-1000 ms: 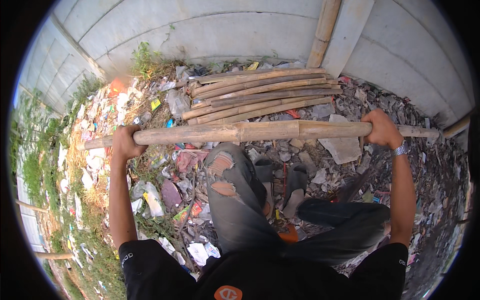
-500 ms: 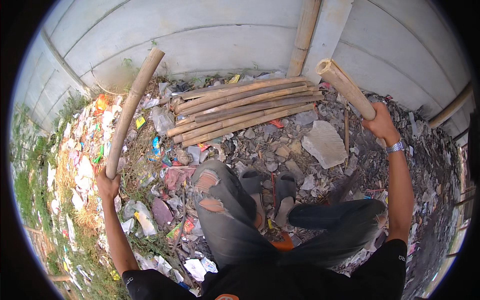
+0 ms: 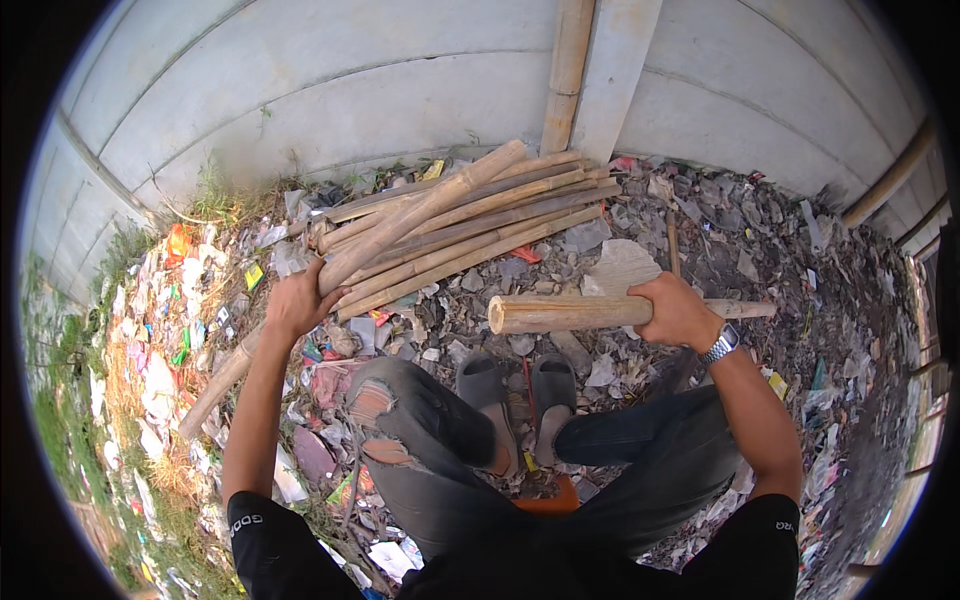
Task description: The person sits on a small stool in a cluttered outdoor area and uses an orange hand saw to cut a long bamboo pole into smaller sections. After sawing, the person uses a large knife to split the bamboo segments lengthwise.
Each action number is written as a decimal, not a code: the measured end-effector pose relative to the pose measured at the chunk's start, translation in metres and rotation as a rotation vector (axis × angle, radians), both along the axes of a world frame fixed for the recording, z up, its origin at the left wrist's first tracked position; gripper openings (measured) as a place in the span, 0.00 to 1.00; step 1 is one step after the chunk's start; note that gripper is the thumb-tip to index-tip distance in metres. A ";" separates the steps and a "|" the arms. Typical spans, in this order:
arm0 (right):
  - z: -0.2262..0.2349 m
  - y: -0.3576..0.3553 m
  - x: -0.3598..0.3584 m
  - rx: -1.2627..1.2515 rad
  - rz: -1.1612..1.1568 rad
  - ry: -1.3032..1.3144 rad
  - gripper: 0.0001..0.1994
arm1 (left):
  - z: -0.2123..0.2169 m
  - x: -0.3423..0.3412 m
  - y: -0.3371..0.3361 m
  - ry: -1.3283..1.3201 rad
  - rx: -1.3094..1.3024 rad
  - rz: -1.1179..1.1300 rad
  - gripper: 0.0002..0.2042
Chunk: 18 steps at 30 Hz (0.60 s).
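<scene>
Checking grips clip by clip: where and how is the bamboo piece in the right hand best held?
Probably the bamboo piece near mid-length, from above, slightly left of where the right hand closes around it. It lies sideways across the view, its left part bare; it looks thicker at the cut left end and narrower rightward, so its weight likely sits left.

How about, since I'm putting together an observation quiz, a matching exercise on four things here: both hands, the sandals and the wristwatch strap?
Column one
1. Left hand
2. Sandals
3. Right hand
4. Wristwatch strap

Column two
A. Gripping the nearly level bamboo pole
B. Silver
C. Gripping the slanted bamboo pole
D. Dark grey

Pairs: 1-C, 2-D, 3-A, 4-B
</scene>
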State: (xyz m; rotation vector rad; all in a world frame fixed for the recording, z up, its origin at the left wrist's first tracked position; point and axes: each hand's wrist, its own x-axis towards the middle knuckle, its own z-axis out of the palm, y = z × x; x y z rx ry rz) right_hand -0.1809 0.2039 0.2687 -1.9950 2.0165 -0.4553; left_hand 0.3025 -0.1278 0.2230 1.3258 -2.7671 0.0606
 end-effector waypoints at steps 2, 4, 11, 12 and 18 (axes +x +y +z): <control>-0.011 -0.005 0.007 0.023 0.032 -0.089 0.11 | -0.017 -0.060 -0.014 0.014 0.037 -0.057 0.35; -0.010 -0.012 0.017 0.107 0.047 -0.174 0.11 | -0.034 -0.108 -0.025 0.103 0.021 -0.126 0.35; -0.009 -0.022 0.045 0.206 0.006 -0.082 0.15 | 0.033 -0.172 -0.018 0.654 0.977 -0.186 0.37; -0.008 -0.025 0.046 0.217 0.023 -0.043 0.16 | 0.048 -0.167 -0.002 0.675 1.026 -0.252 0.37; -0.016 -0.072 0.062 0.076 0.072 0.133 0.14 | 0.089 -0.138 0.101 0.407 0.657 -0.461 0.31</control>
